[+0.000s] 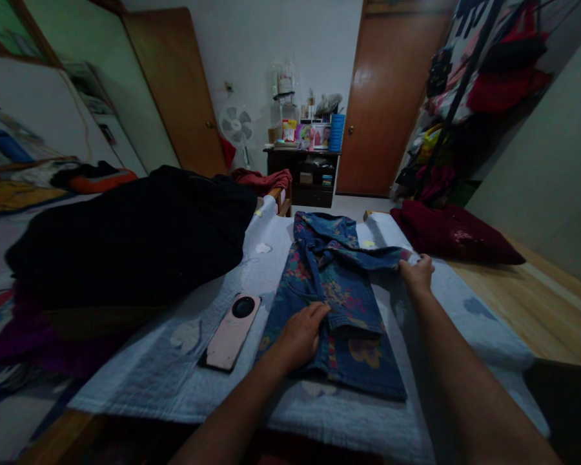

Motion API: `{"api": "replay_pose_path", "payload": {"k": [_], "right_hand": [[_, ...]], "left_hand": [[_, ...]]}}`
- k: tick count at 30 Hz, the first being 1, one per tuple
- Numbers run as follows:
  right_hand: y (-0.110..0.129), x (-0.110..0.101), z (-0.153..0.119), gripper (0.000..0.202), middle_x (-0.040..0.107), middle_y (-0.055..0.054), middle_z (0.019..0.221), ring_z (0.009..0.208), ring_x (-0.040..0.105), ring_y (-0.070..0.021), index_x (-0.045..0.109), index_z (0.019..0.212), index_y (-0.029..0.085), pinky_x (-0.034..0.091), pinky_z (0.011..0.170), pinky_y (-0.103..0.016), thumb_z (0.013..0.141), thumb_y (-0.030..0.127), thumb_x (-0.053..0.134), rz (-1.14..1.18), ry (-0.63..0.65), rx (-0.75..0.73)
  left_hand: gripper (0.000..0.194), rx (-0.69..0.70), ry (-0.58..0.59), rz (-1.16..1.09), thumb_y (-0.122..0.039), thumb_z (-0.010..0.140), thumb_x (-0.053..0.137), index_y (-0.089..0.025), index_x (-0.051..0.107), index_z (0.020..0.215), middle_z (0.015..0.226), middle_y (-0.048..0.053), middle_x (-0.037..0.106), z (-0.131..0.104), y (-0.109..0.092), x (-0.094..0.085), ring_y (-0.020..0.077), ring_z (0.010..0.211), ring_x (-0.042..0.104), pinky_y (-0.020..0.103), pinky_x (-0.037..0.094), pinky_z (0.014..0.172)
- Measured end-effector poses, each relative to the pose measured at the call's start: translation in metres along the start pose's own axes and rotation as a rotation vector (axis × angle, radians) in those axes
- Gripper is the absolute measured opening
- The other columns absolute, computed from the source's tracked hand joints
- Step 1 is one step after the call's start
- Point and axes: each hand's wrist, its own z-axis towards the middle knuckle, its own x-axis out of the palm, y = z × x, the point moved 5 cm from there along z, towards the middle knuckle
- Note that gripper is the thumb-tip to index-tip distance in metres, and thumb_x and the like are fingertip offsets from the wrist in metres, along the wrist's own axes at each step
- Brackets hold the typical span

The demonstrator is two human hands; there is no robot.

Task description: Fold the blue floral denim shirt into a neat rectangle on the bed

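Note:
A blue denim garment with a flower print [348, 287] lies partly folded on a light blue cloth [193, 381]. My left hand [303, 332] rests on its left part, fingers together over the fabric; whether they pinch any of it is hard to see. To the right, my right hand [417, 271] is closed on the end of a narrow denim part, drawn out to the side. A pink phone [232, 332] with a round black camera lies left of my left hand.
A big black cloth pile [135, 239] covers the left side. At the right back is a dark red pillow [455, 232]. Beyond stand a dark cabinet [312, 184], a white fan [237, 126] and hanging clothes [503, 84].

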Motion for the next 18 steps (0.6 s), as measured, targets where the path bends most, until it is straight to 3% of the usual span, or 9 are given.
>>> {"api": "replay_pose_path", "payload": {"k": [2, 4, 5, 7, 10, 14, 18], "right_hand": [[0.021, -0.008, -0.017, 0.062, 0.046, -0.023, 0.131, 0.123, 0.041, -0.0379, 0.046, 0.123, 0.012, 0.034, 0.101, -0.050, 0.065, 0.021, 0.064, -0.178, -0.148, -0.117], [0.044, -0.004, -0.041, 0.056, 0.047, -0.021, 0.132, 0.123, 0.042, -0.0362, 0.051, 0.122, 0.012, 0.032, 0.103, -0.049, 0.068, 0.021, 0.061, -0.201, -0.126, -0.259], [0.055, 0.002, -0.055, 0.047, 0.054, -0.019, 0.125, 0.119, 0.047, -0.0333, 0.055, 0.118, 0.013, 0.034, 0.102, -0.047, 0.071, 0.020, 0.057, -0.177, -0.047, -0.332], [0.072, 0.019, -0.089, 0.029, 0.064, -0.012, 0.106, 0.101, 0.058, -0.0256, 0.062, 0.105, 0.018, 0.042, 0.093, -0.037, 0.078, 0.021, 0.051, -0.075, 0.255, -0.433], [0.085, 0.042, -0.146, 0.018, 0.068, -0.004, 0.088, 0.083, 0.061, -0.0197, 0.067, 0.089, 0.022, 0.044, 0.080, -0.029, 0.081, 0.022, 0.051, -0.048, 0.680, -0.531], [0.079, 0.058, -0.202, 0.019, 0.068, -0.003, 0.089, 0.087, 0.061, -0.0180, 0.068, 0.086, 0.021, 0.042, 0.079, -0.026, 0.085, 0.017, 0.049, -0.209, 0.923, -0.629], [0.062, 0.065, -0.215, 0.020, 0.067, -0.005, 0.099, 0.094, 0.061, -0.0174, 0.065, 0.099, 0.020, 0.041, 0.082, -0.025, 0.089, 0.019, 0.048, -0.301, 0.839, -0.588]], "left_hand": [[0.061, -0.037, -0.007, 0.033, -0.004, 0.082, 0.046, -0.023, 0.042, 0.139, 0.143, 0.006, 0.048, -0.004, 0.010, -0.007, 0.0189, 0.131, 0.044, 0.036, 0.034, 0.112], [0.053, -0.124, -0.010, 0.120, -0.010, 0.085, 0.048, -0.024, 0.048, 0.135, 0.145, 0.006, 0.048, -0.008, 0.025, -0.015, 0.0239, 0.137, 0.038, 0.046, 0.027, 0.115], [0.049, -0.183, -0.007, 0.161, -0.012, 0.085, 0.050, -0.023, 0.051, 0.133, 0.147, 0.008, 0.046, -0.011, 0.034, -0.018, 0.0270, 0.139, 0.035, 0.052, 0.024, 0.116], [0.046, -0.262, 0.026, 0.202, -0.018, 0.087, 0.052, -0.023, 0.052, 0.133, 0.150, 0.009, 0.042, -0.017, 0.049, -0.020, 0.0305, 0.143, 0.029, 0.058, 0.021, 0.115], [0.049, -0.308, 0.083, 0.193, -0.028, 0.090, 0.054, -0.022, 0.048, 0.138, 0.153, 0.009, 0.039, -0.024, 0.061, -0.017, 0.0313, 0.144, 0.026, 0.059, 0.021, 0.115], [0.047, -0.298, 0.037, 0.200, -0.028, 0.089, 0.055, -0.023, 0.050, 0.136, 0.151, 0.009, 0.042, -0.028, 0.054, -0.015, 0.0308, 0.144, 0.028, 0.060, 0.018, 0.115], [0.043, -0.148, 0.022, 0.094, -0.022, 0.087, 0.056, -0.023, 0.055, 0.129, 0.146, 0.007, 0.048, -0.025, 0.028, -0.005, 0.0244, 0.139, 0.037, 0.048, 0.026, 0.116]]}}
